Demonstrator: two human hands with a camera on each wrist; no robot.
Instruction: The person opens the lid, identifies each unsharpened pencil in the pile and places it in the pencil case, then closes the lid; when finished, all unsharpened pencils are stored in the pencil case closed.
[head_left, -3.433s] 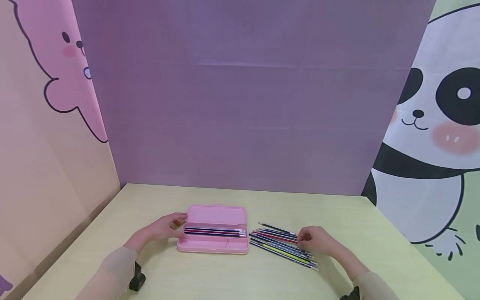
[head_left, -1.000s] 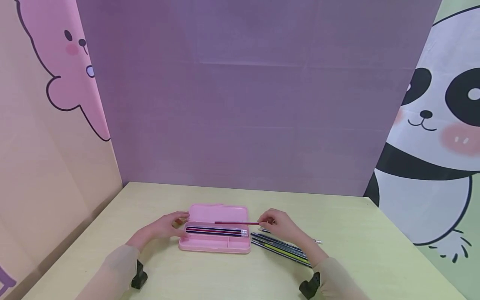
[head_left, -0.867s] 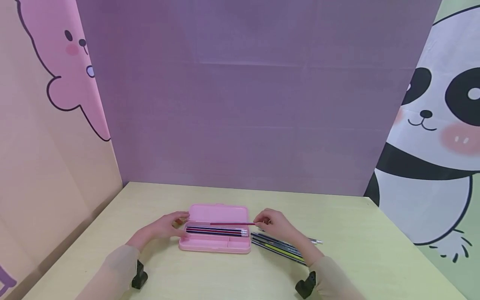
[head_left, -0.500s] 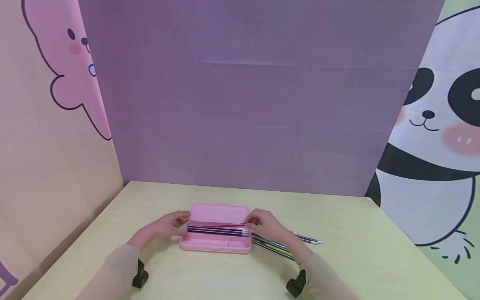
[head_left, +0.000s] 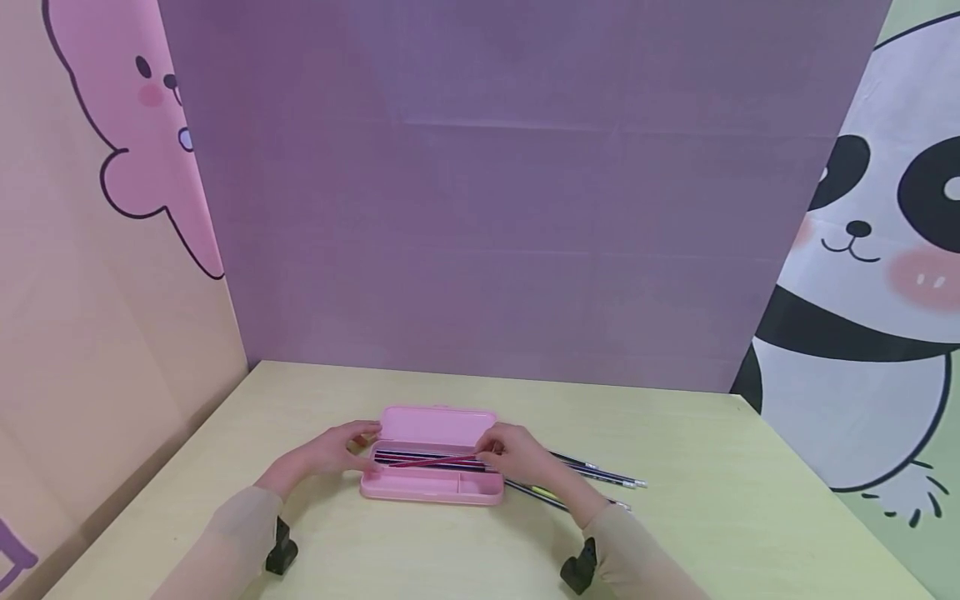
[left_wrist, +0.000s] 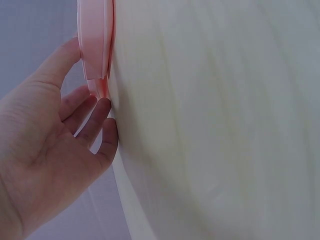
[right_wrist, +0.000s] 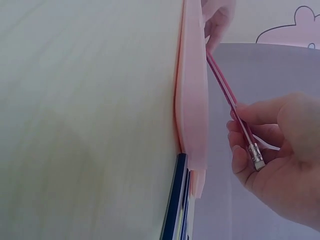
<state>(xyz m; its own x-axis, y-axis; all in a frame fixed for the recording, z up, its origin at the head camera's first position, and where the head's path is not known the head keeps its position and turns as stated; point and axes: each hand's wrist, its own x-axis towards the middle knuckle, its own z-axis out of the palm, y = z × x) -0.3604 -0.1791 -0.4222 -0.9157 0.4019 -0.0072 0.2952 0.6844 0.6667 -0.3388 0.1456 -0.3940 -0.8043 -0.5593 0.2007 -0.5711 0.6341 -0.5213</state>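
Note:
A pink pencil case (head_left: 408, 487) lies with its lid (head_left: 435, 425) laid back, holding several dark pencils (head_left: 390, 456) in its long compartment. My left hand (head_left: 326, 452) rests at the case's left end, thumb against the base and relaxed fingers near the lid; in the left wrist view the thumb (left_wrist: 67, 55) touches the pink side. My right hand (head_left: 517, 454) pinches a red pencil (head_left: 431, 462) near its eraser end, slanted over the case. The right wrist view shows its metal band and white eraser (right_wrist: 258, 162) close to the palm.
Right of the case, several dark pencils (head_left: 611, 475) lie on the pale wooden table (head_left: 420, 554), partly hidden by my right forearm. A yellow-green one (head_left: 537, 490) shows among them. A purple backdrop (head_left: 487, 208) stands behind the table.
My right hand has picked the red pencil from the loose pencils and carried it left over the case, its far end now slanting toward my left thumb. My left hand stays at the case.

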